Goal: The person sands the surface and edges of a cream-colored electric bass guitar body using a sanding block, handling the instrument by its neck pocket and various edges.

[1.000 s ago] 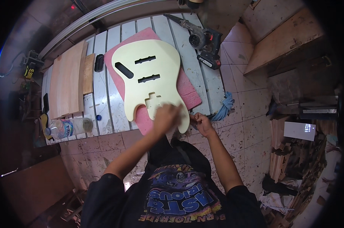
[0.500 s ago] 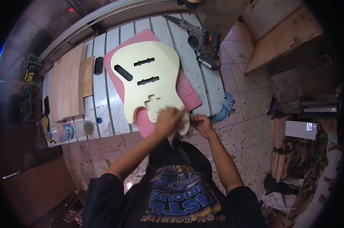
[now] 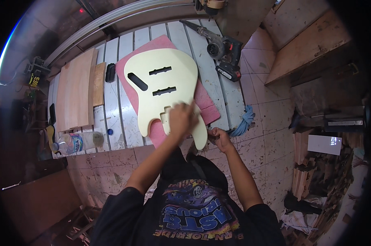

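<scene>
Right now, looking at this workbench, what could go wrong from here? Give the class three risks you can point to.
1. The cream guitar body has a horn seeming to reach past the near table edge, beside the right hand; a bump might shift it.
2. The plastic bottle lies on its side near that edge and could roll off.
3. The cordless blower sits close to the right-hand edge, so a knock might drop it.

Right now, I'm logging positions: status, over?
Left hand over guitar body, blurred. Right hand beside it, grip unclear. Guitar body on pink pad. Blue cloth near right hand.
</scene>
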Motion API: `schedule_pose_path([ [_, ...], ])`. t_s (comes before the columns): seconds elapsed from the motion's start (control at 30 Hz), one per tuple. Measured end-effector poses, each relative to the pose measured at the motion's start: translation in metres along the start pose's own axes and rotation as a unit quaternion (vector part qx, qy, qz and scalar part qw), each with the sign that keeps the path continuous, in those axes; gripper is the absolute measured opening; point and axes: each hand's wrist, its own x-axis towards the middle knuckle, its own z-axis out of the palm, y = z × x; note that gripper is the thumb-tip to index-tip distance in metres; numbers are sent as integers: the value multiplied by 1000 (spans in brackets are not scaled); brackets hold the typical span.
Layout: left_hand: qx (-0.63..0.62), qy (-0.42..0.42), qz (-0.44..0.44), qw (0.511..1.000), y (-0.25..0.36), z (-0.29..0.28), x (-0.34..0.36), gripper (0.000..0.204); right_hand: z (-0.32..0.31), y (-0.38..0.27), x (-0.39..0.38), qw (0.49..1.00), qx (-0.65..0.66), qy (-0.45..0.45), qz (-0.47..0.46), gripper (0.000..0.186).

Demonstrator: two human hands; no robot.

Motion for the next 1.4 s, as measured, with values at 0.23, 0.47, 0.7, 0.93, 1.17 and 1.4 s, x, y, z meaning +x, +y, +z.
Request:
schedule_pose_path([
  [0.23, -2, -57, 72, 996, 0, 11, 17, 69, 5, -9, -8, 999, 36, 25, 2, 11],
  [0.47, -53, -59, 167, 983, 9, 16, -38, 73, 56, -26, -15, 985, 14, 164, 47, 36],
  [0.7, 26, 12, -16, 999, -81, -18, 48, 66, 67, -28, -15, 973, -12, 226, 47, 47],
  [0.93, -11, -111, 108, 988, -101, -50, -8, 75, 69, -23, -14, 968, -13, 249, 40, 46],
  [1.17, -32, -120, 93, 988, -95, -51, 3, 74, 68, -12, -13, 954, -9, 300, 6, 46],
  [1.4, 57, -2, -57, 997, -173, -56, 44, 77, 84, -13, -16, 946, -10, 323, -15, 43],
])
